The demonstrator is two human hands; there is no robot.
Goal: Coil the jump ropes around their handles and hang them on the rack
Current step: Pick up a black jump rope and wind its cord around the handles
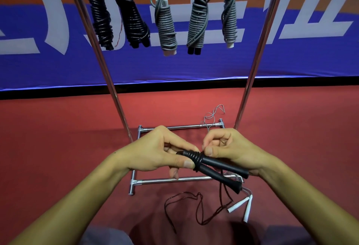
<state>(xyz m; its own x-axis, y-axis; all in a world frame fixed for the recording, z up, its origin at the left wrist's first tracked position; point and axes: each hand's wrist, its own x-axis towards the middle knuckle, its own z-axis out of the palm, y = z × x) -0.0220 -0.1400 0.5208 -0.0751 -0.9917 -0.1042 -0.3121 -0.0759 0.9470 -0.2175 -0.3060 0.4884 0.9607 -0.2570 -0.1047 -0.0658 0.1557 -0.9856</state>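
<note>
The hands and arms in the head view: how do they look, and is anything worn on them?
Both forearms are bare, with no sleeves in view. The left hand and the right hand wear no gloves, rings or watch. Fingernails are short and plain.

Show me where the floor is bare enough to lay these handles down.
Bare red floor lies left of the rack base, and more to the right of the right upright. It is crowded below the hands: the dark rope and white handles sprawl there, and a grey cord lies behind the base.

A red floor (58,137) meets a blue banner (136,65) with large white lettering (56,11) behind.
</note>
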